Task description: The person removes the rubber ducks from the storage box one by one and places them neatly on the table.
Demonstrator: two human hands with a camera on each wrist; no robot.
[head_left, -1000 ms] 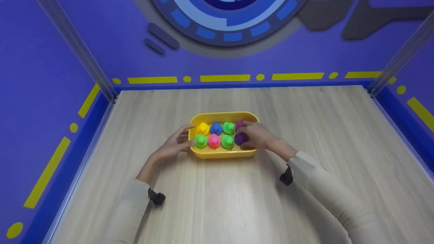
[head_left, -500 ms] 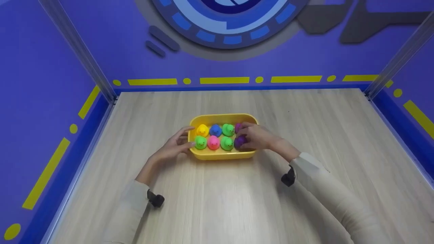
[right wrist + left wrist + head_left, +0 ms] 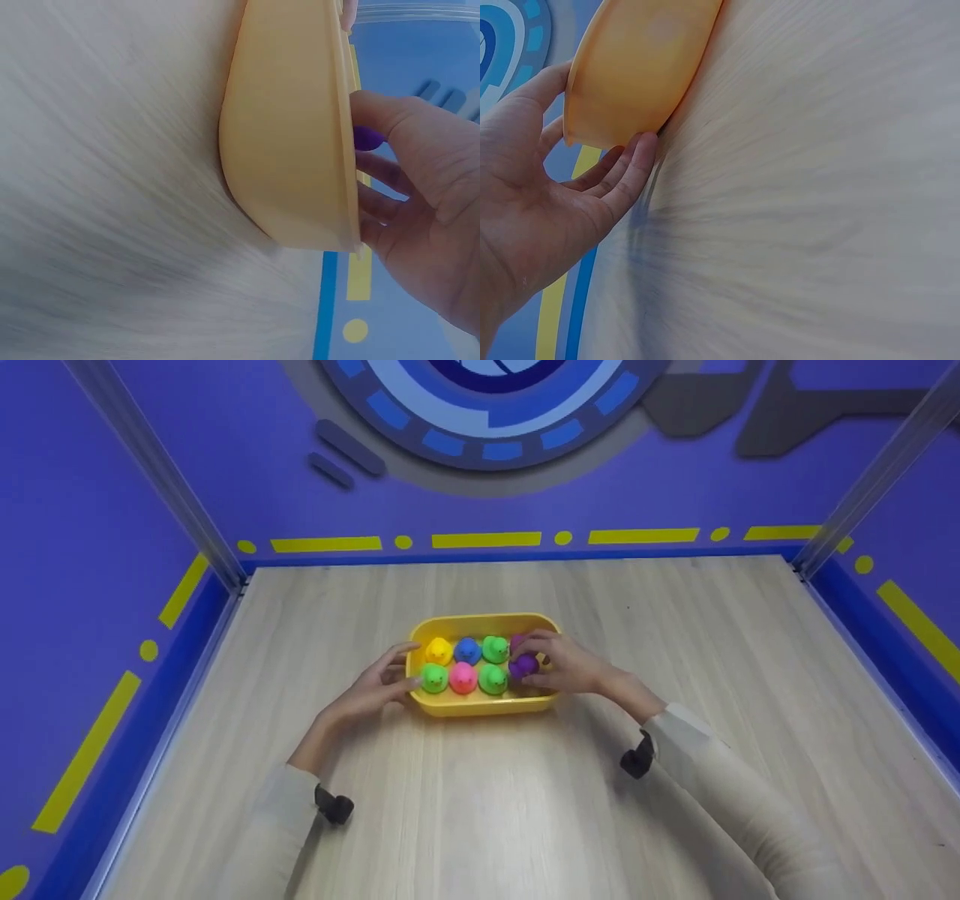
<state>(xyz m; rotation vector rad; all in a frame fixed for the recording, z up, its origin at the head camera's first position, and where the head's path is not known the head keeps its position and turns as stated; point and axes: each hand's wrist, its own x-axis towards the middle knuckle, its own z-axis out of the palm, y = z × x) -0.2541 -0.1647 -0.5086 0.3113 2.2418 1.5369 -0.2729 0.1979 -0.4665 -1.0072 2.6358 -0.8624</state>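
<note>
A yellow plastic tub (image 3: 480, 708) on the table holds several small rubber ducks in two rows. At the back are a yellow duck (image 3: 439, 652), a blue duck (image 3: 467, 651), a green duck (image 3: 495, 649) and a partly covered purple one. The front row has a green duck (image 3: 434, 679), a pink duck (image 3: 463, 679), another green one and a purple duck (image 3: 524, 666). My right hand (image 3: 571, 664) reaches over the tub's right end and pinches that front purple duck between thumb and fingers. My left hand (image 3: 369, 690) grips the tub's left end, its fingers under the wall in the left wrist view.
The pale wooden table (image 3: 465, 810) extends around the tub on every side. Blue-purple panels (image 3: 480, 514) with yellow markings wall it in at the back, left and right. Each wrist carries a small black camera mount.
The front purple duck has shifted slightly up and back relative to its neighbours, within my right hand. The whole head view has shifted a little. My left hand stays at the tub's end.
</note>
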